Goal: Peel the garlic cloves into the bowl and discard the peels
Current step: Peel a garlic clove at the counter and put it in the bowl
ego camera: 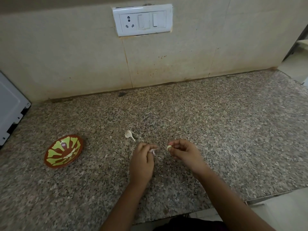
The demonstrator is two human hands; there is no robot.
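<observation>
- Pinching the peeled clove (168,148) in curled fingertips of the right hand (185,152); better doing it lightly, not crushing.
- Gripping loose peel scraps (153,151) in the curled left hand (143,158), at 9 o'clock from the clove.
- Probably aiming for the bowl (56,146), well apart at 9 o'clock, passing before the garlic piece (129,134) at 11 o'clock.

speckled granite counter (216,130), beige tiled wall (66,55), switchboard (142,20).

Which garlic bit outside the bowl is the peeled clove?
The yellowish clove pinched by the right hand; the left hand holds papery white peel, and the stalked piece on the counter lies untouched.
</observation>
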